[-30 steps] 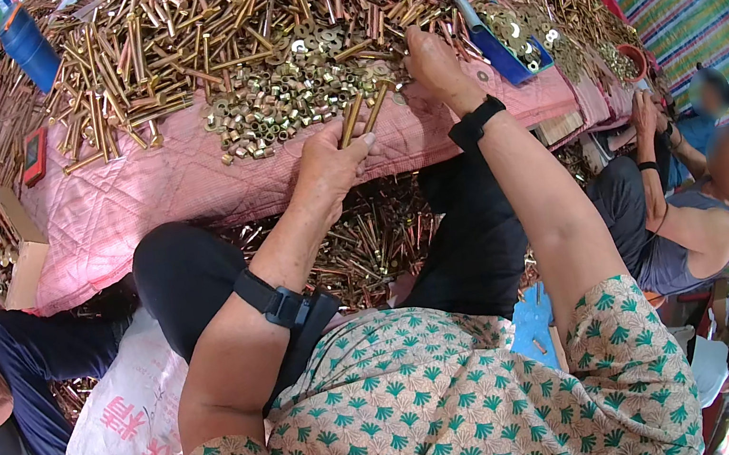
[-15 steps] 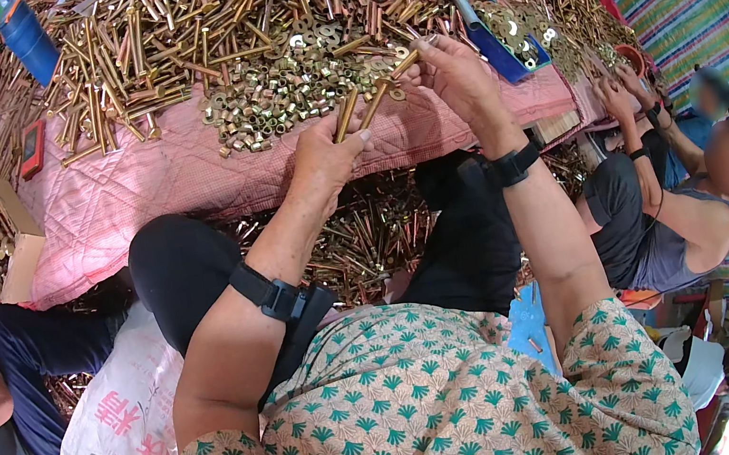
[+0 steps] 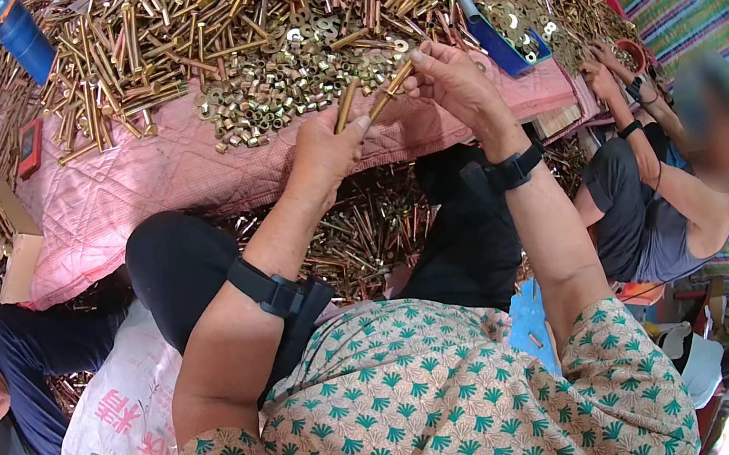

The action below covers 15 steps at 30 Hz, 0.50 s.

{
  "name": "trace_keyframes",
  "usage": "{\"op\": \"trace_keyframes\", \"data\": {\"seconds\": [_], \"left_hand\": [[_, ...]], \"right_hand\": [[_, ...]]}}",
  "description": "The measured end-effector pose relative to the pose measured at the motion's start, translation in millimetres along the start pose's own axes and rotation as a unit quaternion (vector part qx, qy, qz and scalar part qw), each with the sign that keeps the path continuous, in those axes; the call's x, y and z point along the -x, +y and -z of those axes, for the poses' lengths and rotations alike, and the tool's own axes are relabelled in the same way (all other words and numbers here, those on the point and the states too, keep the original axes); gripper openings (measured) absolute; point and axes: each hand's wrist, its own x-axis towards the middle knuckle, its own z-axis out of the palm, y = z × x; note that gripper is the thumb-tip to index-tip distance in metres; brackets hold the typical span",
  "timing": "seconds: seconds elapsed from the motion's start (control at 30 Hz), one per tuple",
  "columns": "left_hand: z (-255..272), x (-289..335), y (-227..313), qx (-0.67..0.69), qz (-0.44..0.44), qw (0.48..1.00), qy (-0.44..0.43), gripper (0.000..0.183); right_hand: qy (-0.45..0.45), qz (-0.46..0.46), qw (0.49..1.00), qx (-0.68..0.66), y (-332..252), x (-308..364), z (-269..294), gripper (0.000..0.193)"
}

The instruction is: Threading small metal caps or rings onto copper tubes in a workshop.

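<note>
My left hand point(image 3: 327, 149) is closed round a brass-coloured bolt point(image 3: 348, 103) that sticks up between thumb and fingers. A second bolt point(image 3: 392, 91) slants from beside that thumb up to my right hand point(image 3: 456, 85), whose thumb and fingers pinch its upper end. Both hands hover over the front edge of a pink quilted cloth point(image 3: 128, 195). Just beyond them lies a heap of short metal sleeves point(image 3: 266, 99), with flat washers point(image 3: 317, 31) behind it. Whether a small part sits on the second bolt is too fine to tell.
Long bolts point(image 3: 158, 31) are piled across the table's far side. A blue tray point(image 3: 508, 49) of washers stands at right, a blue cup point(image 3: 25, 41) and red device point(image 3: 31, 148) at left, near a cardboard box point(image 3: 18, 242) of bolts. Co-workers point(image 3: 669, 205) sit on both sides.
My right hand has shifted slightly, still pinching the second bolt. A washer seen near that bolt's middle no longer shows there. The co-worker at right has moved their head and hands.
</note>
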Motion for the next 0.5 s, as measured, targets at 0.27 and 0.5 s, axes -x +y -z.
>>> {"op": "trace_keyframes", "data": {"seconds": [0.27, 0.5], "left_hand": [[-6, 0, -1, 0.196, 0.053, 0.979, -0.005, 0.014], [-1, -2, -1, 0.186, 0.077, 0.978, 0.048, 0.015]], "right_hand": [[-0.04, 0.023, 0.989, 0.14, 22, 7, -38, 0.016], [0.089, 0.066, 0.963, 0.244, 20, 2, 7, 0.012]]}}
